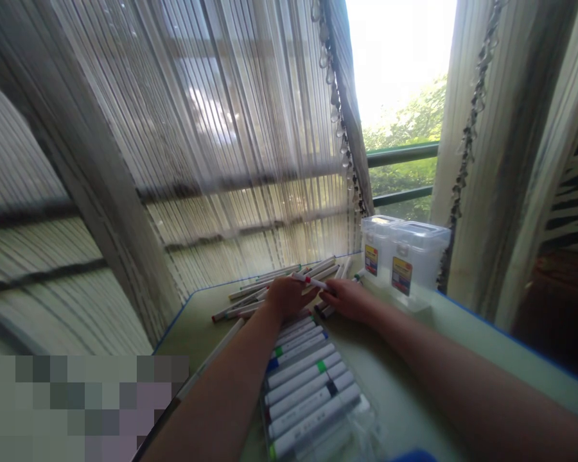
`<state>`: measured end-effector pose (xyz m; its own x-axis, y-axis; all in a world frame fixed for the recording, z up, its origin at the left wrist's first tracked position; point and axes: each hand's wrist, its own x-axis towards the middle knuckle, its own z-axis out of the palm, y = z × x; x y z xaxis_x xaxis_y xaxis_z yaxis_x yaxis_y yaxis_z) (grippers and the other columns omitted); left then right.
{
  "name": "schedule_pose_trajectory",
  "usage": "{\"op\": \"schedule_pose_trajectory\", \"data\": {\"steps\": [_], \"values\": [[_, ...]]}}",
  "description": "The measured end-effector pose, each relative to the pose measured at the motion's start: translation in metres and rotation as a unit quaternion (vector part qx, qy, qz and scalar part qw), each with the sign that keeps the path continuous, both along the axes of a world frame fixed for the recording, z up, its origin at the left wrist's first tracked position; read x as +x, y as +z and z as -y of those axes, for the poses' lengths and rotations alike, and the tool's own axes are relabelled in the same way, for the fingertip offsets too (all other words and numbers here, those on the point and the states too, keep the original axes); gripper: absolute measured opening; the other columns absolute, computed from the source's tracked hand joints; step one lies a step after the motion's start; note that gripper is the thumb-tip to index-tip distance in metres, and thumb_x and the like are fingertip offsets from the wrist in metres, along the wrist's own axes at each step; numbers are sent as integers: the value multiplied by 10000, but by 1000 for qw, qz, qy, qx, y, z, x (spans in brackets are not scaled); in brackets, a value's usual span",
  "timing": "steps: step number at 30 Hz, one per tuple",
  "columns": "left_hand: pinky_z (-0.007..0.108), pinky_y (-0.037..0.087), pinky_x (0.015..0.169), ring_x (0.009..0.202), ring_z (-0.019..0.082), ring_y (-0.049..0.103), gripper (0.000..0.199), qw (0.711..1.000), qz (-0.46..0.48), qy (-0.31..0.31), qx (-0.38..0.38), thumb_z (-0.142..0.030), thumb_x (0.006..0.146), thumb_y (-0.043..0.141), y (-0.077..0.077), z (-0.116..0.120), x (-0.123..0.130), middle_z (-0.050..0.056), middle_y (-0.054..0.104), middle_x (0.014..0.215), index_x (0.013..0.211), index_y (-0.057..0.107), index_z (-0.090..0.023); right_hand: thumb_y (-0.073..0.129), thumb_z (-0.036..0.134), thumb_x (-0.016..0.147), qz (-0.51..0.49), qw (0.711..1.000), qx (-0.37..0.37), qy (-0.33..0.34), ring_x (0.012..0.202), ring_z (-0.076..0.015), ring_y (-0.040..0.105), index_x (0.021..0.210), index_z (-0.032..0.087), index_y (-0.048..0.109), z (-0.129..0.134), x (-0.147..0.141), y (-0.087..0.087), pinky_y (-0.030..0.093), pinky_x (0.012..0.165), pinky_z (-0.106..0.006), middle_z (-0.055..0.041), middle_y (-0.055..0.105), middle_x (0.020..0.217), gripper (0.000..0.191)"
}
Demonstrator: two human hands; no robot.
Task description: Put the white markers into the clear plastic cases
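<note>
A white marker with a red band (316,283) is held between my two hands above the far part of the table. My left hand (289,298) is closed on its left end. The fingers of my right hand (345,298) pinch its right end. Below my hands, a clear case (373,410) holds several white markers (313,378) lying side by side, with green, blue and dark bands. Part of the case is hidden by my left forearm. Loose markers (250,292) lie in a scattered pile behind and around my hands.
Two clear plastic boxes with labels (421,256) stand at the back right of the pale green table (443,359), which has a blue edge. Sheer striped curtains (250,128) hang behind it. A blue object (414,456) shows at the bottom edge.
</note>
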<state>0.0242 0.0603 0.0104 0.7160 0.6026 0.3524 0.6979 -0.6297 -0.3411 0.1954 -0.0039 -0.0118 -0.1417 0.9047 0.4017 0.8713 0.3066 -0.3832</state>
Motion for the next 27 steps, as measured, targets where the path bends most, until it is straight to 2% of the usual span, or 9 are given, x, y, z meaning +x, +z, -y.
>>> {"op": "schedule_pose_trajectory", "data": {"steps": [13,19,27], "values": [[336,494,655,743,233,669,504,999,41,-26,-14,-531,909,325,-2,-2,-2,125,696,793,855,668,-166,465,338,859,25,1000,-6,10,670,-145,524,771,183,602,2,1,1,293,585,-249,-44,633,752,225],[339,500,640,746,242,675,481,998,50,-22,-15,-511,916,325,-1,-1,-1,118,698,793,848,652,-165,404,349,891,22,1000,-10,0,681,-154,539,777,177,606,1,0,1,296,590,-254,-59,643,761,288],[309,485,617,746,230,672,499,997,67,-24,-18,-523,914,329,1,1,-2,106,695,862,1164,548,-152,326,397,935,-15,1000,-7,9,725,-164,561,825,189,605,-1,0,1,325,619,-254,-59,649,783,365]]}}
